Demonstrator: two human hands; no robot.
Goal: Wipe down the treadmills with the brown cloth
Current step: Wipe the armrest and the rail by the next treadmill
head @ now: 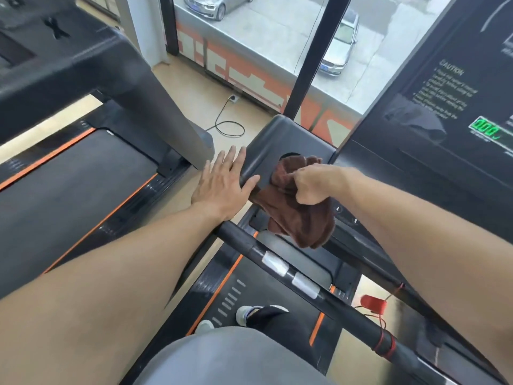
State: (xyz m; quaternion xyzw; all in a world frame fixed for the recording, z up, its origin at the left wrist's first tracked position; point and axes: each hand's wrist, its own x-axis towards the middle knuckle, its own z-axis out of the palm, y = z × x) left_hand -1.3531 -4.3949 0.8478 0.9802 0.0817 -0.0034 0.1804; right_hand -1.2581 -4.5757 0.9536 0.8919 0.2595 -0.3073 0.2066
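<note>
- At 6 o'clock, nearest us, we see grey shorts point(222, 357) and a white-and-dark shoe point(259, 315) standing on the belt point(280, 290) of the treadmill we are on.
- At 5 o'clock a black handrail point(327, 298) runs diagonally; it carries two silver sensor pads point(290, 275), with red cord wound round it lower down.
- Beside the rail at 4 o'clock, a red safety clip point(374, 303) hangs on a thin red cord.
- Centre, just right: our right hand point(312, 186) grips the brown cloth point(298, 209), fingers curled into a fist round the bunched fabric, the index knuckle pushed into it.
- The brown cloth sits on the left corner of the treadmill's console arm point(280, 143); its loose end droops over the handrail.
- Just left of centre: our left hand point(226, 184) lies flat against the outer side of that arm, fingers straight and close together, thumb spread and touching the arm edge just beside the cloth.
- At 2 o'clock, the console panel point(444, 87) shows caution text and a green display point(485, 132).
- At 9 to 11 o'clock, a second treadmill point(69, 176) with orange trim and a grey upright point(166, 112).
- At 12 o'clock, a black cable point(229, 126) loops on the floor from a socket; beyond the window point(277, 37), two silver cars.
</note>
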